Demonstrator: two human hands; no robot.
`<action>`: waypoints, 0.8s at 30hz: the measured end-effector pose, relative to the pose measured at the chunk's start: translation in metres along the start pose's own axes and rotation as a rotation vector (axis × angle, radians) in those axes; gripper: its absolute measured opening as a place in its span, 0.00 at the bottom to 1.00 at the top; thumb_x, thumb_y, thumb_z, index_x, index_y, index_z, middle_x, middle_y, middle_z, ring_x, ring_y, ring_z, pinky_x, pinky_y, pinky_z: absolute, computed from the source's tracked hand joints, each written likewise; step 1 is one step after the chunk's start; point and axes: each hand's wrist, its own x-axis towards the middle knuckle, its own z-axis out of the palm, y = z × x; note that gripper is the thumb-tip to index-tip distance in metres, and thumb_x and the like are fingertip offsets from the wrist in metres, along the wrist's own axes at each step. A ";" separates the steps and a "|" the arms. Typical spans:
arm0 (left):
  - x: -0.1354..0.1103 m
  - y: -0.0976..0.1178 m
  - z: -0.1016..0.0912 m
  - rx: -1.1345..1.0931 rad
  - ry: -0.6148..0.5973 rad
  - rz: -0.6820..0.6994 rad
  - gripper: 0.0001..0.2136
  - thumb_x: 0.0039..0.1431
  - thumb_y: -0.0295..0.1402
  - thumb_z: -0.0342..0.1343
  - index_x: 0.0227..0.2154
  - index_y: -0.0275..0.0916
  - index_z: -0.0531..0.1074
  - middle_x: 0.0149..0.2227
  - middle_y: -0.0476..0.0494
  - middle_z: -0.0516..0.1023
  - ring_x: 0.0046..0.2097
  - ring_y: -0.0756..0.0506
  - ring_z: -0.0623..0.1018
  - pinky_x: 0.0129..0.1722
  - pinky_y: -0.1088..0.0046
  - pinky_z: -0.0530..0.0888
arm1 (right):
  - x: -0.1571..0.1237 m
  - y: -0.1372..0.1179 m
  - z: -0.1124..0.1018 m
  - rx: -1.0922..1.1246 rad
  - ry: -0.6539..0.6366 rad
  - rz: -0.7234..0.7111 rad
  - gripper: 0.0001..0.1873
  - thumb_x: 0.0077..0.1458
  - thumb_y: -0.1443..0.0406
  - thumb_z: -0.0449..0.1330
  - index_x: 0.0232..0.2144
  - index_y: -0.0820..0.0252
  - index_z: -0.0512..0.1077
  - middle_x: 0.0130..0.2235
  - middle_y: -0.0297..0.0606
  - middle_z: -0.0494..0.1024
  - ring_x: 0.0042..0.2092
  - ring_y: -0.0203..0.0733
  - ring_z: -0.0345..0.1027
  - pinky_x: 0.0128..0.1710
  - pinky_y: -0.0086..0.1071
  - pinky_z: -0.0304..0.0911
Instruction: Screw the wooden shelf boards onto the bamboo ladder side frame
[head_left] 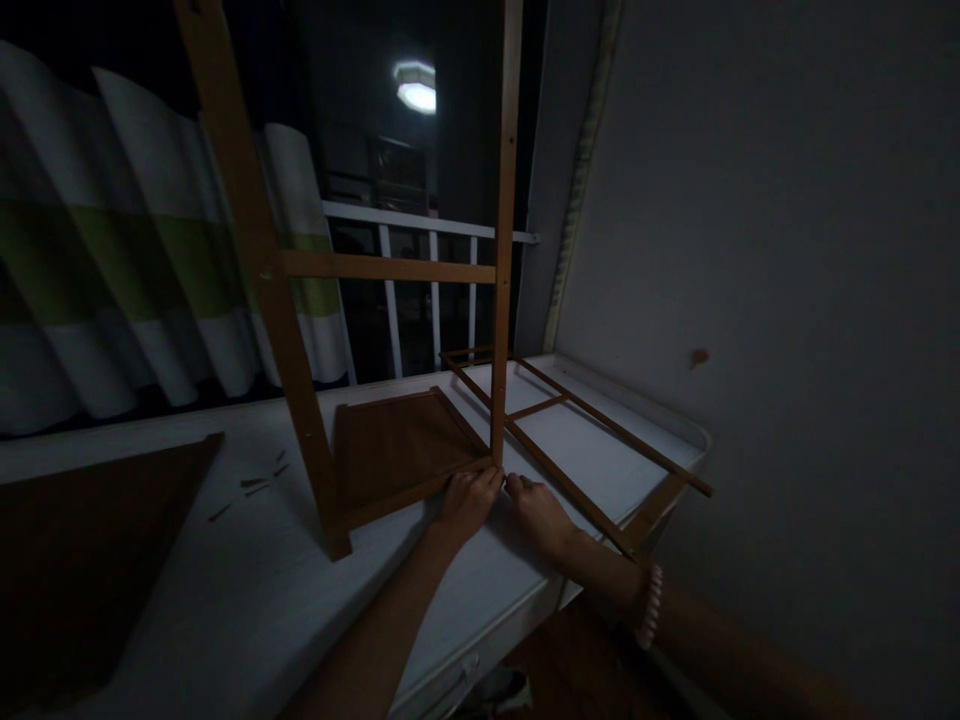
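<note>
A brown wooden frame stands upright on a white surface, its two posts joined by a crossbar. At its foot a brown wooden panel lies flat between the posts. My left hand is closed on the panel's front right corner, against the foot of the right post. Beside it, at the outer side of that post, is my right hand, its fingers pinched together. Whatever those fingers hold is too small and dark to make out. A beaded bracelet circles the right wrist.
Another wooden frame lies flat on the right of the white surface. To the left are a dark wooden board and several small loose pieces, possibly screws or dowels. Behind are a striped curtain and white railing; a wall stands right.
</note>
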 end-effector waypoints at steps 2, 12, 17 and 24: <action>0.000 0.001 -0.001 0.006 0.011 -0.012 0.10 0.54 0.23 0.42 0.35 0.35 0.66 0.32 0.42 0.73 0.33 0.47 0.74 0.32 0.71 0.68 | 0.002 0.003 0.004 0.221 0.107 0.102 0.09 0.50 0.75 0.44 0.31 0.66 0.63 0.27 0.44 0.73 0.28 0.38 0.68 0.24 0.26 0.57; -0.001 0.002 0.002 0.055 0.059 -0.012 0.10 0.53 0.24 0.44 0.36 0.36 0.66 0.30 0.44 0.73 0.31 0.47 0.73 0.28 0.72 0.66 | 0.010 0.008 0.026 1.502 0.274 0.439 0.09 0.43 0.64 0.50 0.17 0.63 0.61 0.16 0.35 0.68 0.16 0.30 0.58 0.18 0.25 0.54; -0.001 0.003 0.002 0.061 0.020 -0.014 0.10 0.53 0.23 0.43 0.36 0.36 0.66 0.31 0.43 0.73 0.30 0.47 0.73 0.27 0.72 0.66 | -0.001 0.009 0.016 1.020 0.273 0.290 0.08 0.49 0.67 0.48 0.26 0.66 0.64 0.23 0.36 0.69 0.23 0.33 0.62 0.25 0.27 0.58; 0.000 0.002 0.001 0.076 0.016 -0.009 0.11 0.53 0.22 0.42 0.37 0.34 0.66 0.32 0.42 0.73 0.31 0.48 0.73 0.28 0.73 0.67 | -0.011 0.009 0.006 -0.059 0.234 -0.055 0.09 0.50 0.75 0.49 0.34 0.65 0.66 0.36 0.45 0.69 0.42 0.42 0.60 0.43 0.35 0.56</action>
